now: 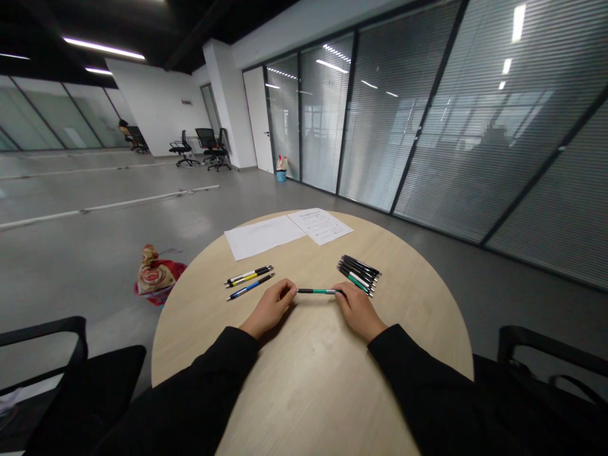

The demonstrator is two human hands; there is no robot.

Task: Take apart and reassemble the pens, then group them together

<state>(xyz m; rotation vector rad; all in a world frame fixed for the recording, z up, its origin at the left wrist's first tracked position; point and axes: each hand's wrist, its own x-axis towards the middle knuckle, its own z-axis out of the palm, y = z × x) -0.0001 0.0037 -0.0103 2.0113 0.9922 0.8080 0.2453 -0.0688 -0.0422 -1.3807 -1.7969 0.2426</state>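
A green and black pen point(317, 291) lies level just above the round wooden table point(304, 373), held at both ends. My left hand point(270, 308) pinches its left tip with curled fingers. My right hand point(357, 310) grips its right end, fingers closed. To the left of my left hand lie three pens point(249, 279), with yellow, white and blue barrels. A pile of several dark pens point(360, 273) sits just beyond my right hand.
Two paper sheets point(289, 232) lie at the table's far edge. Black chairs stand at the lower left point(57, 380) and lower right point(546, 361). A red and tan bag point(156, 274) sits on the floor to the left. A glass wall runs along the right.
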